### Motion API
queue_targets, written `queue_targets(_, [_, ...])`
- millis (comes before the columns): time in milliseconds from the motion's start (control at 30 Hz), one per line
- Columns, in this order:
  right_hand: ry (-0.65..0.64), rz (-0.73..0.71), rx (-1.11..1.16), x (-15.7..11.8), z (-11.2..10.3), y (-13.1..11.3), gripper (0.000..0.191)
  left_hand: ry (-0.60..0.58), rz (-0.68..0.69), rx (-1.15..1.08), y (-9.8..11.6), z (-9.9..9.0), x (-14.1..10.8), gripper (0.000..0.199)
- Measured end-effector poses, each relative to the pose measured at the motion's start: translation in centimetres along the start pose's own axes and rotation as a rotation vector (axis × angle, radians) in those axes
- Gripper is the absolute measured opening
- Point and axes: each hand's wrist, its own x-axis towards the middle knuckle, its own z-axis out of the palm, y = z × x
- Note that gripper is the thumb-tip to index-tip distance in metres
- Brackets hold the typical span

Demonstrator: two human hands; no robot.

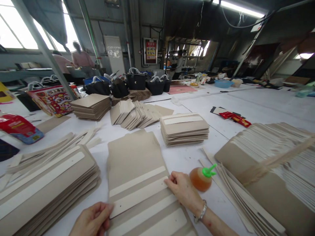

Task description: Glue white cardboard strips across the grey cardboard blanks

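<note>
A long beige board point(135, 150) lies in front of me, with several pale strips across it. My left hand point(93, 218) pinches the left end of one pale strip point(140, 194), which has a small dark hole near each end. At the strip's right end, my right hand point(183, 188) holds it between thumb and fingers; a bracelet is on that wrist. The strip lies across the board, at a slight slant. Just right of my right hand stands a round bottle point(200, 179) of amber liquid with a green nozzle.
Stacked boards with strips point(54, 186) lie at the left, a smaller stack point(184, 128) beyond the board. Loose strips point(246, 196) and a big pile of boards point(273, 157) fill the right. Black bags point(135, 81) stand farther back. Several people are in the background.
</note>
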Motion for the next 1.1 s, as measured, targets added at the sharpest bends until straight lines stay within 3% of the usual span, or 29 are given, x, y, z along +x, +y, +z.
queue_targets(200, [-0.004, 0.001, -0.004, 0.0, 0.2, 0.1, 0.028, -0.013, 0.015, -0.029, -0.2, 0.0, 0.0, 0.052])
queue_targets(600, [-0.069, -0.039, -0.032, 0.3, 0.7, 0.6, 0.032, 0.019, 0.029, 0.005, 2.0, 0.2, -1.2, 0.044])
queue_targets(1100, [-0.170, 0.045, -0.075, 0.6, 1.0, 1.1, 0.035, 0.060, 0.017, 0.028, 1.8, 0.4, -1.1, 0.025])
